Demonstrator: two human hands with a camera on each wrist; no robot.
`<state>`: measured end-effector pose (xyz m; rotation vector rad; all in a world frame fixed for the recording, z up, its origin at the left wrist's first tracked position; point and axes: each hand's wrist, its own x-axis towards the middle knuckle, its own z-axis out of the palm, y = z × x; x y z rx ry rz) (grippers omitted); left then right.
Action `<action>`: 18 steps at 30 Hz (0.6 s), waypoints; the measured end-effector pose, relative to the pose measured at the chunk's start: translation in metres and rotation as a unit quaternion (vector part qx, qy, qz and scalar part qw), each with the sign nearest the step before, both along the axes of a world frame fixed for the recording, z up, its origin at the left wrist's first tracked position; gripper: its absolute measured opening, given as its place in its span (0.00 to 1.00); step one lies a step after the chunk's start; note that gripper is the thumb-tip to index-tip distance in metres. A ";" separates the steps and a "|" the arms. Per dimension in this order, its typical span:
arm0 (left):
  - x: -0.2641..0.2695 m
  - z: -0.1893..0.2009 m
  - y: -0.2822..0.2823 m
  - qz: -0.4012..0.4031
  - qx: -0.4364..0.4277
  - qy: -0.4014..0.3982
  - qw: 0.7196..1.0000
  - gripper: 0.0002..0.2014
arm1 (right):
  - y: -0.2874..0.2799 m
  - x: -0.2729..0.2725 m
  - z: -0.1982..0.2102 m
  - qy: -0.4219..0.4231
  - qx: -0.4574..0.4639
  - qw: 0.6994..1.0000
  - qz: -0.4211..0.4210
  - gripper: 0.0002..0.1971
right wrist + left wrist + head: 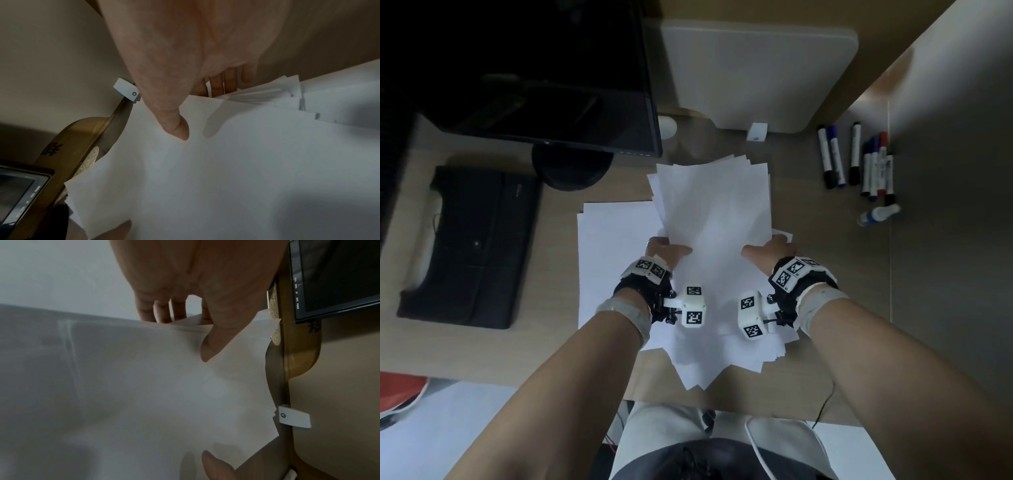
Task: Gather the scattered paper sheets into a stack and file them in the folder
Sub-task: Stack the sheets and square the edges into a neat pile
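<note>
Between both hands (667, 255), paper sheets (717, 219), pinched.

Right hand (185, 56) thumb atop fanned paper sheets (236, 162), fingers (216, 86) beneath.

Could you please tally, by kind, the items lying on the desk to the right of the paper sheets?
Markers: 7, three lying apart and four bunched together
Small bottle, lying on its side: 1
Total: 8
</note>
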<state>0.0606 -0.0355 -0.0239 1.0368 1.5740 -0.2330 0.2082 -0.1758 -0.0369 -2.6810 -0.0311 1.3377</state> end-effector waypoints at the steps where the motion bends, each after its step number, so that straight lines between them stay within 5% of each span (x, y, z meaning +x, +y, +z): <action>1: 0.000 -0.007 0.002 0.023 -0.004 0.003 1.000 0.40 | 0.001 0.001 -0.002 -0.001 0.002 1.000 -0.006 0.42; 3: 0.001 -0.009 0.003 0.034 -0.014 0.030 0.999 0.51 | 0.003 0.004 -0.004 -0.002 0.004 1.000 -0.019 0.42; 7: 0.007 0.000 -0.002 -0.024 -0.062 -0.011 0.998 0.40 | 0.003 0.012 -0.009 0.003 0.026 0.999 -0.034 0.42; 11: 0.008 -0.025 0.001 -0.003 -0.038 0.026 0.999 0.53 | -0.001 0.021 -0.014 0.006 0.046 0.998 -0.033 0.38; 14: 0.016 -0.008 -0.003 -0.008 -0.038 0.016 0.999 0.45 | -0.002 0.024 -0.018 0.008 0.050 0.998 -0.048 0.35; 18: 0.026 0.004 -0.007 -0.023 -0.033 0.018 0.999 0.37 | -0.002 0.024 -0.013 -0.001 0.054 0.996 -0.072 0.17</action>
